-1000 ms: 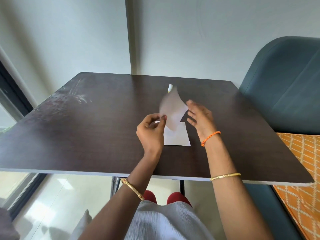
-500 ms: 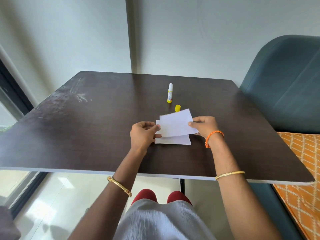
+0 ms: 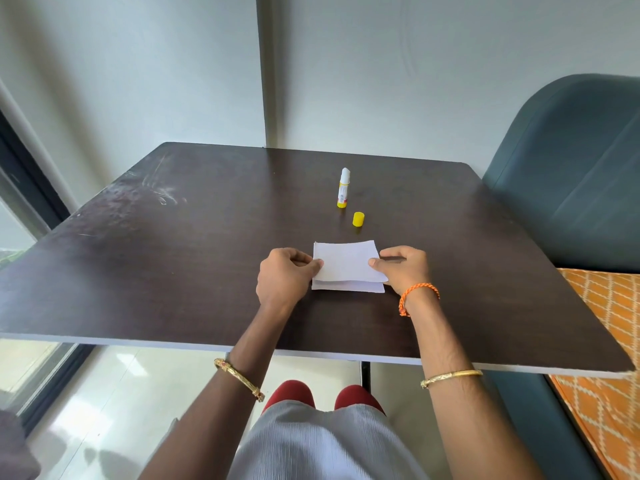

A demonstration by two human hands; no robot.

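Pale grey walls [image 3: 381,64] meet in a corner behind a dark brown table [image 3: 173,271], its far left scuffed white, with a teal upholstered seat [image 3: 571,185] at its right. Near the table's front edge, the left hand [image 3: 284,278] and right hand [image 3: 403,268] each pinch a side edge of a white paper sheet [image 3: 346,263] above a second sheet [image 3: 346,286] lying flat. Beyond stand an uncapped glue stick [image 3: 343,188], label too small to read, and its yellow cap [image 3: 358,218].
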